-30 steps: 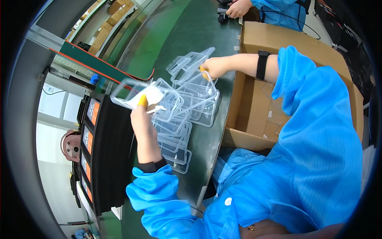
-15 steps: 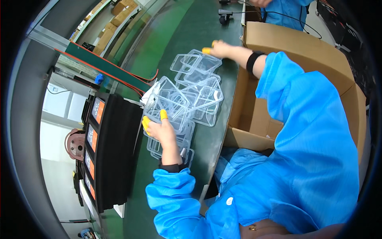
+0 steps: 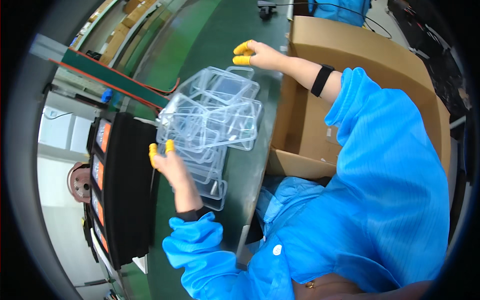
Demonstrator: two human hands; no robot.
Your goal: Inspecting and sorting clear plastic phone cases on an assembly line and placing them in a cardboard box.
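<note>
A loose heap of clear plastic box pieces, rectangular with rounded corners [image 3: 240, 122], lies on the green table, several overlapping at odd angles. Whether they are lids or whole boxes I cannot tell. My left hand [image 3: 172, 167] is at the heap's left side, yellow covers on its fingertips, thumb and finger apart. It is over or against the edge of the pieces; contact is unclear. Beyond the heap's far right end, my right hand [image 3: 262, 56] hovers with yellow-covered fingers spread and nothing between them. A small metallic-looking item [image 3: 215, 187] shows at the near pieces.
A large open cardboard box [image 3: 280, 162] stands against the table's right edge, under my right arm. Left of the heap are a black rack [image 3: 135, 190] with orange labels and a green red-edged bar [image 3: 115, 75]. A black device with a cable [image 3: 266, 10] sits at the far end, near another person's blue clothing [image 3: 342, 11].
The view has shifted, so the scene sits further left. The upper plastic pieces lie differently, bunched closer together. My right hand has drawn away from the far pieces, fingers spread.
</note>
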